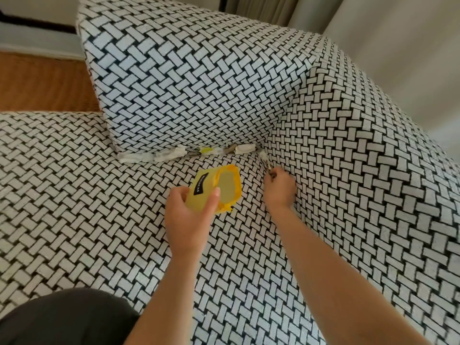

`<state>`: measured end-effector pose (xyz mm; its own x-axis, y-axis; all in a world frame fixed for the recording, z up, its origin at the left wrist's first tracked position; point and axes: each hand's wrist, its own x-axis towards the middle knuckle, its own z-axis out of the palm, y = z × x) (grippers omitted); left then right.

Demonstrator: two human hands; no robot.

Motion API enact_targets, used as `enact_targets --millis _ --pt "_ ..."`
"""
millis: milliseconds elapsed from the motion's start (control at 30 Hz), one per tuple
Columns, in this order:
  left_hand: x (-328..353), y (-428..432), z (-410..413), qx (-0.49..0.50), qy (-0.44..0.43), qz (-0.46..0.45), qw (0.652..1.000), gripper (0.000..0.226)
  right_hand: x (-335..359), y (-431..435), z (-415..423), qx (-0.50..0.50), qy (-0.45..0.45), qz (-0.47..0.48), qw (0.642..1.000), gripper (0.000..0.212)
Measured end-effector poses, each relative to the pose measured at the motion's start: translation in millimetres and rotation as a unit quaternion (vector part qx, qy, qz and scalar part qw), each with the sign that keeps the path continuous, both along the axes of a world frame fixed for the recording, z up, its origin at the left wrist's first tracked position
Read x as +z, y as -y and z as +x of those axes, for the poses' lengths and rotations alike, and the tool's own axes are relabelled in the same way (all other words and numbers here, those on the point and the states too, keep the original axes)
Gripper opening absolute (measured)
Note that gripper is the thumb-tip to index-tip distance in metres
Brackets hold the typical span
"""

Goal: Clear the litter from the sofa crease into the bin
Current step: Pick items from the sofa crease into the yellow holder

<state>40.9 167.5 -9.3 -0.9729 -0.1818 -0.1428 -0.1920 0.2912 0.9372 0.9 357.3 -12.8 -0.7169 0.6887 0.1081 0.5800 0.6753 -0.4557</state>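
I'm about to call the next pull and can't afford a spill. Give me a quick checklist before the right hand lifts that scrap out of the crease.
1. Right hand pinching a scrap at the side crease: ok, fingers closed on something small and dark.
2. Scrap fully free of the crease: cannot tell, fingers hide it.
3. Left hand holding the yellow packet firmly: ok, thumb and fingers wrap it.
4. Bin within reach: not ok, no bin in view.
5. Back crease cleared: not ok, white tissues, a yellow scrap and a paper wad lie there.
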Motion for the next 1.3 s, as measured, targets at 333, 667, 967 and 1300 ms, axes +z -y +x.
enact_targets --millis 333,667,967,1300 --pt "-1 0 8 -0.009 0.002 -0.012 1.0 0.071 16 -6 -26 0.097 0.18 0.207 0.957 0.02" --pt "1 6 5 -0.023 0.009 0.077 0.997 0.073 19 -2 -26 0.131 0.133 0.214 0.959 0.021" --pt "7 8 14 -0.082 0.046 0.109 0.99 0.081 77 53 78 0.198 -0.149 -0.151 0.957 0.01" --pt "19 8 37 -0.073 0.106 0.195 0.972 0.094 75 67 85 0.294 -0.123 -0.025 0.948 0.015"
